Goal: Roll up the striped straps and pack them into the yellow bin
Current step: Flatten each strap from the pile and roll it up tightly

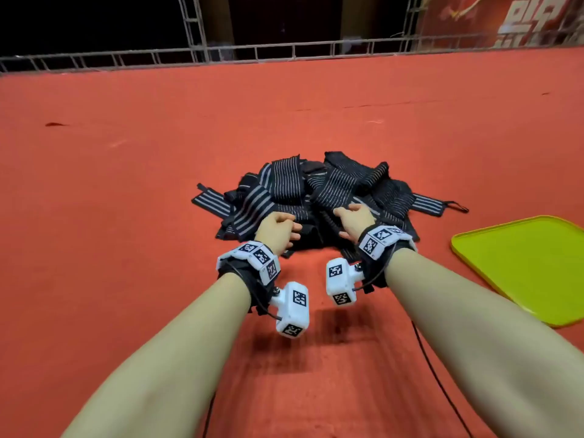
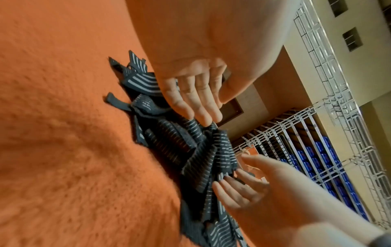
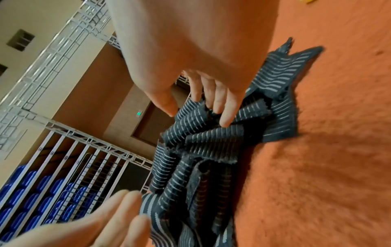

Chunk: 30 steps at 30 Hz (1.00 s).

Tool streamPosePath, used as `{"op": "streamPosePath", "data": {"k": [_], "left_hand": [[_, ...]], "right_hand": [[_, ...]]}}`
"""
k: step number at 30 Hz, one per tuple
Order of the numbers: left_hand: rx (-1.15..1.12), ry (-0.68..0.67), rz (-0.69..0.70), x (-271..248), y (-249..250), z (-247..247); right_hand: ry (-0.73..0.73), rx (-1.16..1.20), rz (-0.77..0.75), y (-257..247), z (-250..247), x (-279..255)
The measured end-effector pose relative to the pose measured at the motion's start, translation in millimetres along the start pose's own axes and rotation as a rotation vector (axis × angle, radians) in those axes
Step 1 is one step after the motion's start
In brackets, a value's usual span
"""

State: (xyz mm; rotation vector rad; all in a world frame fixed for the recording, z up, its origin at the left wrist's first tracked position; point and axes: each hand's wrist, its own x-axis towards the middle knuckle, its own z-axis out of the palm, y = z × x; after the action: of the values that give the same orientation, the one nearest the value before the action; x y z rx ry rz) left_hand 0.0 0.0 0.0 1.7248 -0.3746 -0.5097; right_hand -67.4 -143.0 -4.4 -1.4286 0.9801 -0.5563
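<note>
Head view: the striped straps [image 1: 319,197] lie heaped and unrolled on the red carpet [image 1: 126,184]; the yellow bin [image 1: 521,267] to their right holds nothing visible.

Left wrist view: left hand [image 2: 196,98] relaxed, fingers straight, gripping nothing.

Right wrist view: right hand [image 3: 211,97] loose-fingered, touching the heap

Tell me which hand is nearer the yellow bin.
Right. The right hand sits over the strap pile on the side facing the yellow bin; the left hand is farther across.

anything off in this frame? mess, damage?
Only the striped straps: a tangled, unrolled heap on the red carpet, none in the yellow bin. No damage visible. Both hands reach into the heap.
</note>
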Motion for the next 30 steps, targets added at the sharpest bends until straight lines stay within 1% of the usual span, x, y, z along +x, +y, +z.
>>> {"op": "streamPosePath", "data": {"k": [3, 4, 7, 9, 13, 15, 18, 20, 22, 26, 28, 30], "left_hand": [[0.010, -0.002, -0.045, 15, -8, 11], [0.017, -0.018, -0.062, 20, -13, 13], [0.021, -0.018, -0.075, 29, -16, 17], [0.013, -0.002, -0.062, 32, -13, 17], [-0.001, -0.005, -0.049, 32, -12, 18], [-0.001, -0.002, -0.041, 29, -12, 17], [0.056, -0.002, -0.030, 27, -10, 9], [0.111, -0.038, -0.052, 26, -9, -1], [0.141, -0.083, -0.044, 25, -12, -10], [0.010, -0.142, 0.081, 0, -8, -35], [0.057, -0.133, 0.132, -6, -11, -47], [0.172, -0.095, 0.145, -10, -13, -58]], "right_hand": [[-0.041, 0.004, 0.005, 3, 8, 17], [-0.041, 0.039, -0.016, 6, 9, 22], [0.028, 0.072, -0.141, 11, 12, 27], [0.023, 0.097, -0.195, 13, 15, 27], [0.023, 0.089, -0.195, 11, 19, 20], [0.009, 0.161, -0.136, 8, 21, 11], [-0.096, 0.301, -0.016, 6, 26, -11], [-0.217, 0.314, 0.025, 4, 28, -27], [-0.316, 0.317, 0.054, 3, 29, -43], [-0.468, 0.336, 0.104, 6, 27, -67], [-0.527, 0.301, 0.097, 9, 26, -77], [-0.572, 0.284, 0.129, 9, 28, -90]]}}
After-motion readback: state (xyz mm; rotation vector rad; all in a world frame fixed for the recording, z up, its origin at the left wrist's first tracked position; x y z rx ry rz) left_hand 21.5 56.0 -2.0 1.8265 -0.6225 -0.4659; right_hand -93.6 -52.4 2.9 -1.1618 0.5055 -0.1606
